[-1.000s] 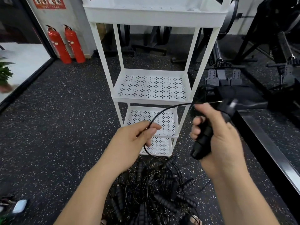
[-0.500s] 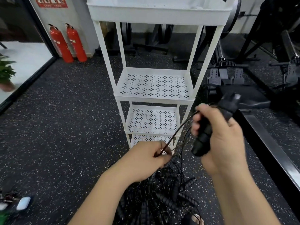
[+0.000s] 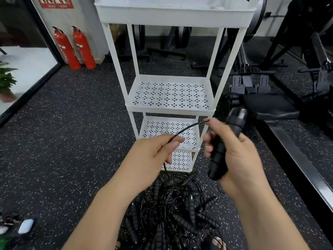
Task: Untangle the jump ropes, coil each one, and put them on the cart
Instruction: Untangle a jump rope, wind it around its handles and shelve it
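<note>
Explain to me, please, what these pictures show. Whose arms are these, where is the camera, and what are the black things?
There is no machine here. The arms belong to a person, and every picture comes from one camera worn on that person's head, looking forward and down. The right grip, a bare hand, is curled round a black handle of a jump rope. The left grip pinches the thin black cord, which arcs across to the right grip. Below, on the speckled floor, lies a tangled pile of ropes. Behind it stands the white cart.
</note>
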The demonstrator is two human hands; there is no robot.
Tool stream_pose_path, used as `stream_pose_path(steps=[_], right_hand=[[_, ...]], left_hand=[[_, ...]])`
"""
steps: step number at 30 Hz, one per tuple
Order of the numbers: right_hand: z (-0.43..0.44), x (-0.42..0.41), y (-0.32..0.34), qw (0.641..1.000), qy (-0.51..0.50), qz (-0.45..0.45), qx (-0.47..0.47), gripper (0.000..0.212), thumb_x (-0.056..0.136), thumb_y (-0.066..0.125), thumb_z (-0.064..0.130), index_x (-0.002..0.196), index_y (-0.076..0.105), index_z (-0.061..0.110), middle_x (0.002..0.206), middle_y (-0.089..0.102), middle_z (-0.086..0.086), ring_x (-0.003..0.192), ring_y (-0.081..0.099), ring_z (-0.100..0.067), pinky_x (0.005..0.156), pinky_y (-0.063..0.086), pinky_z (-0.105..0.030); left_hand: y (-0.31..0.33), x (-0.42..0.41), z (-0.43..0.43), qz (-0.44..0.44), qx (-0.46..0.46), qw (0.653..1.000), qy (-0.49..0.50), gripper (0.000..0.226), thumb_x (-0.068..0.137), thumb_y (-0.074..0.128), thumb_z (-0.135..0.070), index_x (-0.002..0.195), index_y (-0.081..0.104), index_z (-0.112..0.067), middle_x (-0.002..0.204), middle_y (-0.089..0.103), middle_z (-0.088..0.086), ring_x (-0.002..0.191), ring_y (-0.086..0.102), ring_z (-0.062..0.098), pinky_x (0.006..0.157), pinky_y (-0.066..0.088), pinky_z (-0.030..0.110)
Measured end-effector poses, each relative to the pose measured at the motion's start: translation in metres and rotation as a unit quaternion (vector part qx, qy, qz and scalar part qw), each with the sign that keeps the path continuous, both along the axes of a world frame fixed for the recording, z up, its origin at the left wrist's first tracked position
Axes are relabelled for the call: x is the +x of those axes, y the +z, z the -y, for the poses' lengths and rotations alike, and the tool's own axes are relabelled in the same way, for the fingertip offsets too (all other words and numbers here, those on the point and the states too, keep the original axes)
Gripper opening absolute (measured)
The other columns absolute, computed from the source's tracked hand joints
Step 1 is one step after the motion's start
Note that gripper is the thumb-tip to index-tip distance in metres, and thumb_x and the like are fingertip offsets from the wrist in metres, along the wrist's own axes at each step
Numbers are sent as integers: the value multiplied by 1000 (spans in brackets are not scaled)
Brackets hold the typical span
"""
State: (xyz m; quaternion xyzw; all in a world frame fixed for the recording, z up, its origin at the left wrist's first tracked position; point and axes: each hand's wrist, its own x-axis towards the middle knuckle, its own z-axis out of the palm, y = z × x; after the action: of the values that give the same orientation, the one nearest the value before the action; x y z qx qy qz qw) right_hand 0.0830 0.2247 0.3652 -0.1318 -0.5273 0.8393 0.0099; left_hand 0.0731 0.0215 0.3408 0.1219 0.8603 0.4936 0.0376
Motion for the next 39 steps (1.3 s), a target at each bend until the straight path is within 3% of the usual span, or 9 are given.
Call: stream_pose_path(steps=[3,6,10,17,23,26,28,32,39], right_hand=[[14,4,-4,997,56,6,56,15,83,85,30,85,75,20,76,68,-9,56,51,-16,55,44,-27],[18,6,-5,992,67,-5,106,16,88,84,19,75,75,20,72,66,-10,57,53,-17,55,46,-29],[15,7,-2,993,37,-26,112,14,90,81,12,80,72,14,70,66,-10,55,54,-17,54,46,-27],[-14,0,14,991,-96,-92,-13,20,96,74,12,109,63,4,74,63,-4,61,54,-14,55,46,-23],[-19,-2,9,993,-59,-64,-81,19,93,76,26,106,69,14,74,58,1,58,47,-9,53,39,-20],[-11,-2,5,999,-20,-34,-37,31,91,81,22,116,72,7,73,61,-3,56,46,-13,50,40,-21],[-2,0,0,1000,7,-10,20,38,89,83,23,118,72,0,73,65,-7,56,48,-16,50,43,-22],[13,6,-6,994,57,-4,93,16,88,84,23,95,76,10,71,67,-8,54,51,-15,52,46,-23],[21,8,-1,985,78,-49,145,10,93,80,12,85,74,11,69,67,-9,53,52,-17,55,48,-26]], left_hand=[[-1,5,-9,-28,-18,999,-37,23,111,52,-40,97,67,-50,75,67,-5,57,52,7,56,46,36],[-6,7,-15,-13,-42,998,-46,25,112,51,-39,88,59,-38,75,67,-3,57,52,8,58,48,40],[-14,5,-19,61,-99,990,-75,9,103,62,-45,98,69,-44,85,74,-16,69,64,3,68,54,31],[-43,-1,3,199,-254,937,-130,10,105,63,-44,105,72,-40,101,75,-19,91,73,11,88,61,33],[-20,-4,11,158,-144,973,-87,17,105,60,-50,99,75,-49,103,76,-29,101,76,31,90,62,52],[-1,3,2,140,-82,982,-94,16,106,58,-51,100,73,-54,108,76,-27,107,75,34,95,60,60],[7,6,-1,109,-47,987,-105,15,106,57,-49,105,72,-49,99,78,-21,86,74,30,84,60,54],[12,9,-5,46,-45,993,-98,21,107,59,-42,90,69,-36,76,72,-20,56,53,6,57,44,29],[-1,10,-9,74,-93,985,-128,30,110,55,-37,92,62,-59,85,76,-13,74,67,10,78,58,45]])
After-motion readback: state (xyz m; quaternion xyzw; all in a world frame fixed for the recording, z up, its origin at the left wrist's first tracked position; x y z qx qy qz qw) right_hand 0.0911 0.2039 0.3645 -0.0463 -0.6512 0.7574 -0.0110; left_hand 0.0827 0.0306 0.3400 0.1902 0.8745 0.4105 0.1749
